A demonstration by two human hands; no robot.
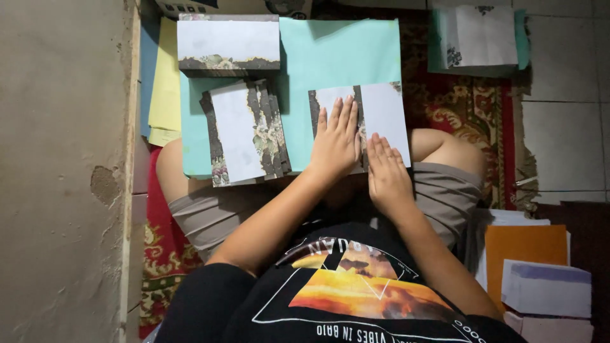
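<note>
Both hands lie flat on a white card with a dark floral edge, which rests on a large teal sheet spread across the person's lap. The left hand presses the card's left half, fingers together and stretched out, palm down; the right hand lies just beside it, lower, its fingertips touching the dark strip that runs down the card's middle. Neither grip is clenched on anything: both are open and flat, pushing down, not grasping. That posture suits flattening a fold, since the dark strip looks like a crease or an overlapping flap (I cannot tell which), and the teal sheet gives a firmer backing than bare knees would.

Just left of the left hand, on the same teal sheet, sits a fanned stack of similar cards, kept within easy reach yet apart from the card under the palms. Beyond that stack, farther from the grip, a neater pile of cards lies squared up. A yellow sheet peeks from under the teal one's far left edge.

Well to the right of the right hand, on the floor, lie an orange sheet and a pale envelope; another white card on green paper sits beyond, on the patterned rug.
</note>
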